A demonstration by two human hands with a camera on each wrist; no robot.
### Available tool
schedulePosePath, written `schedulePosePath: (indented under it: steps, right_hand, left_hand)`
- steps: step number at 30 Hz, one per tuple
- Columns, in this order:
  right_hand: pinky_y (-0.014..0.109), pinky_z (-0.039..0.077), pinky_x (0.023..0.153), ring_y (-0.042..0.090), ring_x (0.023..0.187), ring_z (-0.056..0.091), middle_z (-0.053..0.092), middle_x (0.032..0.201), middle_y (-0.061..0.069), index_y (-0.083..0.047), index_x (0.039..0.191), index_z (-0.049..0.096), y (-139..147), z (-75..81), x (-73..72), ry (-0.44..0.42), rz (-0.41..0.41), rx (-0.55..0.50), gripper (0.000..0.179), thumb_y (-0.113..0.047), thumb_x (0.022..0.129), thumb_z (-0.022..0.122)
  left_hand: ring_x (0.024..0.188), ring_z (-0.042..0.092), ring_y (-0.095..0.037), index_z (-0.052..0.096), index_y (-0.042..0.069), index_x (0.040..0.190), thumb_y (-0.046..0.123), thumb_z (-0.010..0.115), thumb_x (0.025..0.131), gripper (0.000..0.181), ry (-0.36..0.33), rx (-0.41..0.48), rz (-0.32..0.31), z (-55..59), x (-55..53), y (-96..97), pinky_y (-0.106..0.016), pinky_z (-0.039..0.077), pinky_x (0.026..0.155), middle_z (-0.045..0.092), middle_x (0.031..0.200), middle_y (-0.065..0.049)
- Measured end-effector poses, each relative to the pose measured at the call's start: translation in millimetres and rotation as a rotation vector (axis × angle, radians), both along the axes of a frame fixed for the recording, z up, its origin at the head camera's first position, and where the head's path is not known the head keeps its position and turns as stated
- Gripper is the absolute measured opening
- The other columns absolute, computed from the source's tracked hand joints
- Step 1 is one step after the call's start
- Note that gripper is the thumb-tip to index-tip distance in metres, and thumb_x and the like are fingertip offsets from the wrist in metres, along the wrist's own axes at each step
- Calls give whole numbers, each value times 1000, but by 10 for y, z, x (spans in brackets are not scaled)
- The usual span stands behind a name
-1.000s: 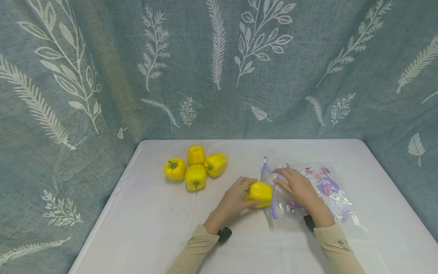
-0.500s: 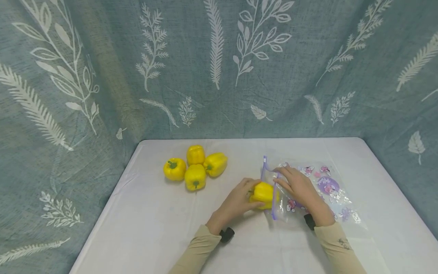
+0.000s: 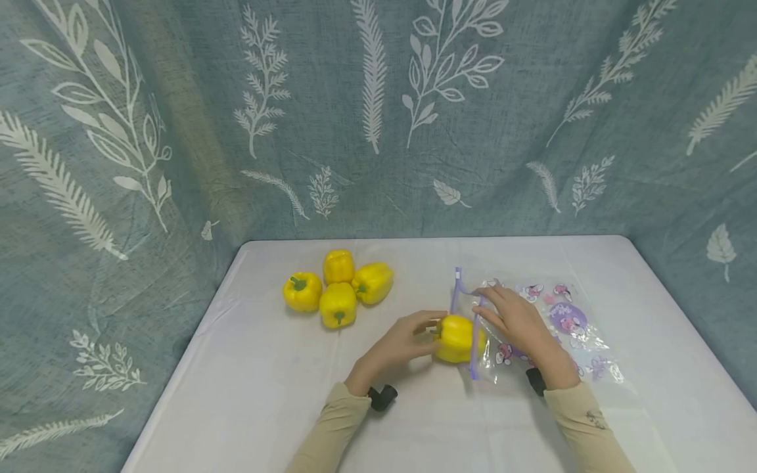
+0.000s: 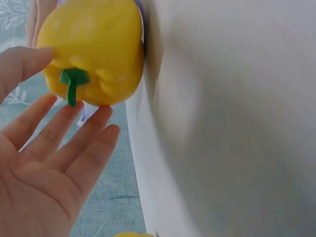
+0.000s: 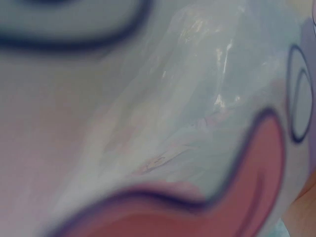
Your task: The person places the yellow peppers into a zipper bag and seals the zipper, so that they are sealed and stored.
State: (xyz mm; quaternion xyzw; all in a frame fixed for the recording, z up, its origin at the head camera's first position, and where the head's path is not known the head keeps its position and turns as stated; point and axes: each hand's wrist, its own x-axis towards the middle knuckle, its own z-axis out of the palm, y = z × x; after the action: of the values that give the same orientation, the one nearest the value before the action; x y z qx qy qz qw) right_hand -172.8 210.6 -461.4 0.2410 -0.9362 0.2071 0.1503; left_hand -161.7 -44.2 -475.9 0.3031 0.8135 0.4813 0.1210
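A yellow bell pepper [image 3: 454, 338] lies on its side in the mouth of a clear zip bag [image 3: 576, 341], its far end behind the purple zip edge. My left hand [image 3: 405, 339] is at its stem end; the left wrist view shows the fingers [image 4: 89, 136] spread and loosened, tips right by the green-stemmed pepper [image 4: 96, 44]. My right hand [image 3: 513, 318] holds up the bag's upper edge between thumb and fingers. Bag film with cartoon print [image 5: 207, 148] fills the right wrist view and hides most of that hand's work.
Several more yellow peppers [image 3: 338, 305] sit in a cluster at the back left of the white-covered table [image 3: 248, 387]. Behind the table hangs a blue-green curtain [image 3: 331, 98] with white leaf patterns.
The pepper has moved right, partway into the bag mouth. My left hand has loosened its grip and drawn back slightly to the left. The right hand stays at the bag edge.
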Motion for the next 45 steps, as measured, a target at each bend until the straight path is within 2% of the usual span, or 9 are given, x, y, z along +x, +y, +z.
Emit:
schedulePosePath:
  steps: [3,10,22,33,39,45]
  right_hand:
    - [56,45,92,40,121,47,61,119,11,-15,120,56,1,5,0,-4,1,-3,36,-37,92,55]
    - [56,46,91,40,121,47,60,119,10,-16,122,56,3,27,-8,-6,10,-1,37,-37,92,55]
    - [56,46,90,40,120,47,60,118,10,-16,121,55,-17,61,-15,-16,14,-1,37,-37,92,55]
    - [56,46,90,41,120,47,60,118,10,-17,122,55,-18,85,-14,-21,14,-2,37,-38,92,54]
    - [57,46,89,41,120,47,60,119,10,-17,122,55,-13,86,-10,-21,10,0,37,-38,92,54]
    - [57,47,88,41,120,47,60,119,10,-17,122,55,-8,79,-5,-18,5,-15,36,-37,92,55]
  left_hand:
    - [123,49,-19,46,14,135,21,67,86,54,8,7,6,9,-9,-5,-32,38,106,48,138,0]
    - [114,55,-24,52,12,129,22,69,84,49,58,32,52,21,14,35,-41,45,99,55,125,-6]
    - [100,61,-20,55,8,122,16,71,81,45,176,22,115,-11,36,145,-29,48,95,56,104,-9]
    - [95,60,-21,60,7,115,17,73,79,39,259,11,200,-16,68,211,-33,50,88,60,101,-8]
    - [96,60,-22,64,8,110,15,72,80,32,245,52,236,-27,118,268,-35,49,90,63,102,-6]
    - [99,60,-19,64,8,113,17,68,84,30,222,46,209,-16,154,291,-29,48,92,64,107,-5]
